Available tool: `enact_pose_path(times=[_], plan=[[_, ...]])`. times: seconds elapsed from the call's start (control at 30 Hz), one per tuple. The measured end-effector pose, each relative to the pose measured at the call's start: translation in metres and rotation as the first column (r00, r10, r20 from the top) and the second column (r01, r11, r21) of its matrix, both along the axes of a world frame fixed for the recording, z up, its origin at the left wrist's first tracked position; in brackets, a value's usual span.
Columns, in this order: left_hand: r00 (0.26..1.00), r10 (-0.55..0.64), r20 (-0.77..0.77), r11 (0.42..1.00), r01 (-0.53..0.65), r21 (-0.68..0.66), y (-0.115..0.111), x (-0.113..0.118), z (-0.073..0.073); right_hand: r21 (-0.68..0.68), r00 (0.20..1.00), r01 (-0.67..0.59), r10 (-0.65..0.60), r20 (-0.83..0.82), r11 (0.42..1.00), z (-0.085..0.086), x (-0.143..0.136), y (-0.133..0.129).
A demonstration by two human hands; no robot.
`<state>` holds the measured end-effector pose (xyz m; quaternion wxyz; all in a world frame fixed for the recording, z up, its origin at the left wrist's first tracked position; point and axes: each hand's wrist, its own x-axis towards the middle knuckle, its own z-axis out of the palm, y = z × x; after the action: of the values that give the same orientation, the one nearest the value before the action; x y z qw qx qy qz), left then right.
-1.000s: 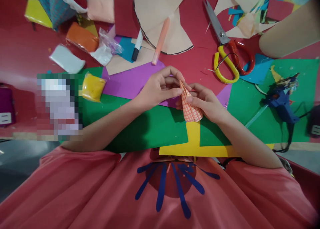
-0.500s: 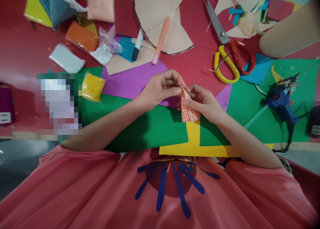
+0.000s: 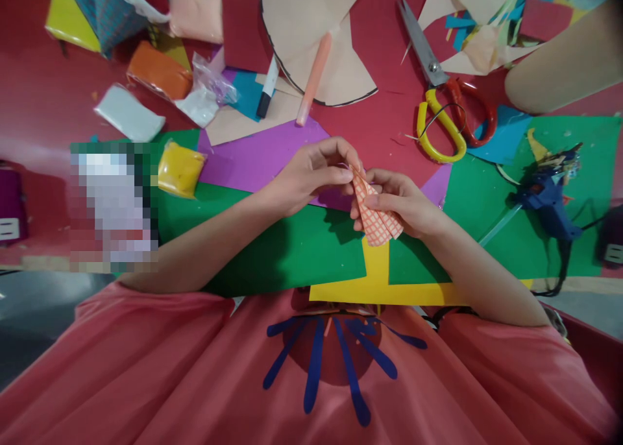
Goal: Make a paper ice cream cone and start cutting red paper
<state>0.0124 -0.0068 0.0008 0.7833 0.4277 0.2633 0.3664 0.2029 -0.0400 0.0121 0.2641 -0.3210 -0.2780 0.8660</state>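
Observation:
A small paper cone (image 3: 379,223), white with an orange-red grid, is held between my two hands above the green sheet. My left hand (image 3: 318,172) pinches its narrow tip between thumb and fingers. My right hand (image 3: 402,202) grips its side, thumb on the near face and fingers behind, partly hidden by the paper. The wide end points down and to the right, and an overlapping edge runs along its length. Below it lies a yellow paper strip (image 3: 377,263) on the green sheet (image 3: 311,250).
Scissors (image 3: 435,75) with yellow and red handles lie ahead. A blue glue gun (image 3: 549,192) rests at the right, near a beige cylinder (image 3: 559,62). An orange marker (image 3: 315,78) lies on cut beige paper (image 3: 311,17). Bagged yellow clay (image 3: 182,168) sits at the left.
The cone's wide end has swung to the right and slightly down, and its overlapping edge shows more. My right hand has shifted a little to the right with it.

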Motion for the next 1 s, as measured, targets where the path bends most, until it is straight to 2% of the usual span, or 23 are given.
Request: enact_pose_path(times=[0.1, 0.27, 0.47, 0.53, 0.6, 0.63, 0.7, 0.77, 0.83, 1.0], plan=[[1.0, -0.003, -0.002, 1.0, 0.003, 0.016, 0.0, -0.001, 0.002, -0.09, 0.996, -0.062, 0.056, -0.066, 0.994, 0.004, 0.003, 0.003], [0.991, 0.027, -0.128, 0.992, -0.01, 0.126, -0.001, -0.001, 0.001, -0.154, 0.979, -0.138, 0.112, -0.168, 0.978, 0.005, 0.005, 0.006], [0.996, 0.037, -0.076, 0.989, -0.025, 0.146, 0.001, -0.002, -0.002, -0.144, 0.986, -0.134, 0.117, -0.117, 0.981, 0.006, 0.005, 0.006], [0.996, 0.055, -0.068, 0.987, -0.045, 0.151, 0.002, -0.003, -0.003, -0.06, 0.995, -0.084, 0.081, -0.05, 0.995, 0.006, 0.006, 0.006], [0.993, 0.081, -0.088, 0.984, -0.065, 0.168, 0.003, -0.004, -0.003, 0.108, 0.999, -0.001, -0.004, 0.047, 0.994, 0.005, 0.007, 0.007], [0.99, 0.095, -0.102, 0.981, -0.076, 0.177, 0.003, -0.004, -0.003, 0.215, 0.993, 0.037, -0.06, 0.098, 0.976, 0.005, 0.008, 0.007], [0.984, 0.128, -0.123, 0.976, -0.102, 0.194, 0.003, -0.005, -0.003, 0.426, 0.969, 0.082, -0.171, 0.176, 0.901, 0.003, 0.01, 0.007], [0.981, 0.153, -0.117, 0.968, -0.125, 0.217, 0.003, -0.004, -0.003, 0.574, 0.944, 0.074, -0.243, 0.224, 0.815, 0.004, 0.012, 0.008], [0.983, 0.15, -0.107, 0.96, -0.119, 0.254, 0.004, -0.004, -0.003, 0.657, 0.923, 0.043, -0.281, 0.262, 0.753, 0.006, 0.015, 0.009], [0.959, 0.196, -0.205, 0.913, -0.102, 0.395, 0.006, -0.007, 0.001, 0.743, 0.879, -0.098, -0.292, 0.376, 0.663, 0.013, 0.021, 0.01]])
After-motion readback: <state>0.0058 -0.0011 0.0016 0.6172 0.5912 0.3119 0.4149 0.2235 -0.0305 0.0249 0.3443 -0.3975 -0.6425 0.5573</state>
